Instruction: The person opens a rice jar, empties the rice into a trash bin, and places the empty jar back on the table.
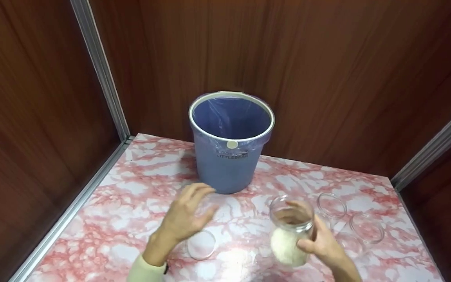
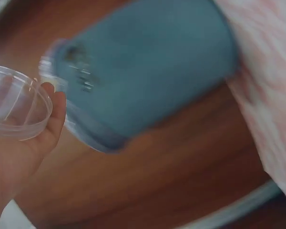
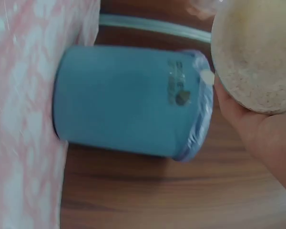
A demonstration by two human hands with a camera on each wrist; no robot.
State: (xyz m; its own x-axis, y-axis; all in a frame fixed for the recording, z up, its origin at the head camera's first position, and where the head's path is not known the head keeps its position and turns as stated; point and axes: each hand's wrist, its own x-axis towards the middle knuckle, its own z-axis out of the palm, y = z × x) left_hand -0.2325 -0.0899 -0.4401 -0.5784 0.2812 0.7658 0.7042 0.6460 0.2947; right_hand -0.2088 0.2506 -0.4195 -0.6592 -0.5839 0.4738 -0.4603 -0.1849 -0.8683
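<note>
My left hand is raised in front of the bin and holds a clear round shallow dish. The left wrist view shows that dish best; in the head view it is faint and blurred. In my right hand is a clear jar, gripped round its side and tilted a little. Pale, grainy stuff fills its lower part, and its top looks uncovered. Below my left hand, another clear round dish lies on the table.
A blue bin with a clear liner and a pale rim stands at the back of the red-and-white marbled table. More clear round dishes lie to the right of the jar. Brown wood panels enclose the back and sides.
</note>
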